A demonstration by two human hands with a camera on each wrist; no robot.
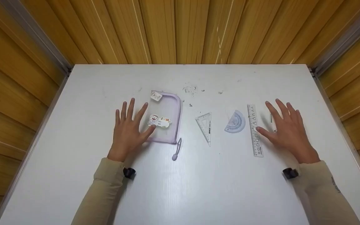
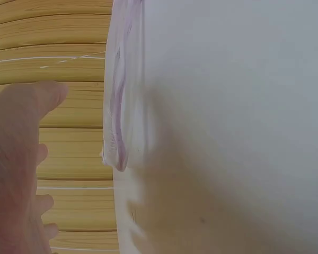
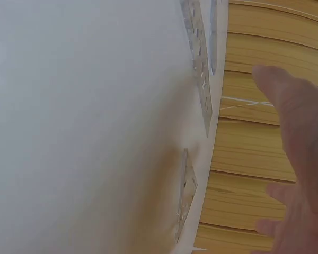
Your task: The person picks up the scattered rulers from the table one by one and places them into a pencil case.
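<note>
My left hand point(image 1: 127, 136), fingers spread, hovers at the left side of a clear zip pouch point(image 1: 170, 107) with lilac edging; it holds nothing. The pouch point(image 2: 114, 137) lies flat below the thumb in the left wrist view. My right hand point(image 1: 287, 132), also spread and holding nothing, is above the table just right of a clear ruler point(image 1: 255, 131). A second set square point(image 3: 185, 193) lies near that hand, mostly hidden beneath it in the head view. Between the hands lie a clear set square point(image 1: 204, 126) and a bluish protractor point(image 1: 236, 122).
Everything lies on a white table point(image 1: 217, 187) with small dark marks near its back part. Yellow-brown wood-look panels point(image 1: 186, 31) stand behind and on both sides. The pouch's zip pull cord point(image 1: 177, 151) hangs toward the front.
</note>
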